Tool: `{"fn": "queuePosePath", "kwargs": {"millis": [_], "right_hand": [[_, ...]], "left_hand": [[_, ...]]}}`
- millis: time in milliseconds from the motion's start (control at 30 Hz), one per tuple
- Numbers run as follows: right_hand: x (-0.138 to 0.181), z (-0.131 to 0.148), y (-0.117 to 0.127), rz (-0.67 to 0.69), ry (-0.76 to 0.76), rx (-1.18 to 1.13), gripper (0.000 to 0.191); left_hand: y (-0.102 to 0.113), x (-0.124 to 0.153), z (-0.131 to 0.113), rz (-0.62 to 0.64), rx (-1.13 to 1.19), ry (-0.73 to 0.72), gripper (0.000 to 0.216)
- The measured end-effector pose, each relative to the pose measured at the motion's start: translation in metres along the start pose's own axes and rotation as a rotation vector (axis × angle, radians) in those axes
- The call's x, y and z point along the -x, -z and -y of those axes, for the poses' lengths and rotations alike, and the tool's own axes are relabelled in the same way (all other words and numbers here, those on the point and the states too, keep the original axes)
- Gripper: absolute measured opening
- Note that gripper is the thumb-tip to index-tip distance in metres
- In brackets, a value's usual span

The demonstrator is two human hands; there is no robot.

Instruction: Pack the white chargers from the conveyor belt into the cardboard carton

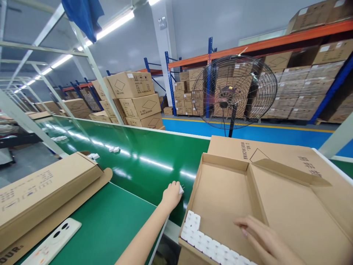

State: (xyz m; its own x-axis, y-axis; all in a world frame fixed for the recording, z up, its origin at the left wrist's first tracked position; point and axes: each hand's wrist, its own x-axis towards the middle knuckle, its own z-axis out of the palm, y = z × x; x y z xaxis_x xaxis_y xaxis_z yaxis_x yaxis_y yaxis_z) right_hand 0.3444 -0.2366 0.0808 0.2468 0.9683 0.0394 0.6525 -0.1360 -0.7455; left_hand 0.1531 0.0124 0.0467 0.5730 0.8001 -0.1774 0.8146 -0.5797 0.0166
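Note:
My left hand (171,195) is closed around a small white plug adapter (181,190) above the green conveyor belt (149,147). Thin metal prongs stick out of the adapter to the right; my fingers hide most of its body. My right hand (260,235) hovers over the open shallow cardboard box (220,187), fingers extended and holding nothing visible. Along the near and left edges of that box, several white plug adapters (205,242) are lined up in rows with their prongs up. Farther along the belt lie more small white adapters (114,149).
A flattened cardboard carton (52,184) lies on the left green table, beside a white phone (52,243). The shallow box rests against a larger carton (292,154). Behind the belt stand a black fan (234,92), stacked cartons (138,95) and storage racks (248,48).

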Motion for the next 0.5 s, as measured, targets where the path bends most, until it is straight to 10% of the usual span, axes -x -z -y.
{"fn": "queuePosePath", "kwargs": {"millis": [233,500], "right_hand": [[-0.035,0.032,-0.034,0.021,-0.226,-0.836,0.049],[-0.029,0.066,-0.039,0.341,-0.341,-1.485,0.025]], "left_hand": [[0.059,0.086,-0.06,-0.257,0.13,-0.313,0.061],[0.028,0.114,-0.09,-0.463,0.55,-0.702,0.074]]}}
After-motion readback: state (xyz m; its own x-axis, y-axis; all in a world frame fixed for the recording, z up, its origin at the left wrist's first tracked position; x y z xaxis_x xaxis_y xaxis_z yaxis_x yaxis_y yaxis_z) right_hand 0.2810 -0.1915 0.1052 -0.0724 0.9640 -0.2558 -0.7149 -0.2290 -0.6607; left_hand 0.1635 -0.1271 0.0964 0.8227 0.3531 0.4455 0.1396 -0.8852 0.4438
